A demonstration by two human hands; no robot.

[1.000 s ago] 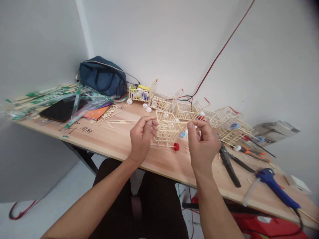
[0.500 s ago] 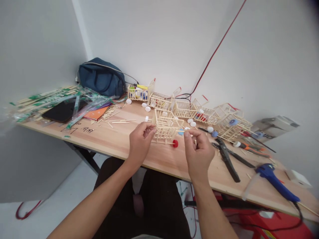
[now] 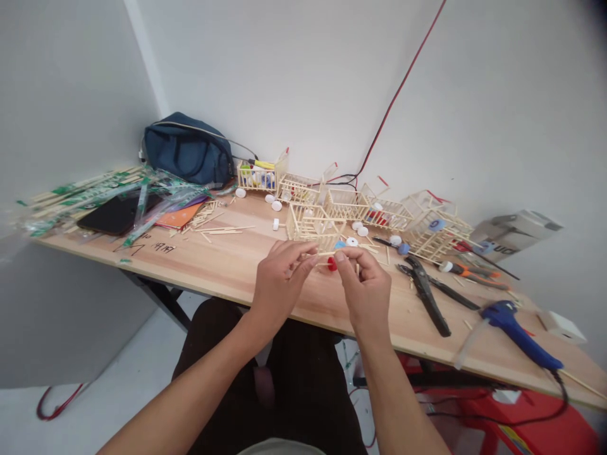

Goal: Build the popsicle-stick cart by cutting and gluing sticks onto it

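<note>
Left hand (image 3: 279, 284) and right hand (image 3: 364, 292) meeting fingertip to fingertip over the light wooden table (image 3: 227, 265), both pinched narrow on a thin pale wooden stick (image 3: 324, 254), small red round cap (image 3: 332, 265) between the fingertips, open-framed stick cart (image 3: 313, 224) standing just behind, black pliers (image 3: 424, 294) and blue glue gun (image 3: 519, 332) lying to the right.

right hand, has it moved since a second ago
Yes. The right hand has shifted left, away from the black pliers, to meet the left hand at a thin stick in front of the stick cart.
</note>
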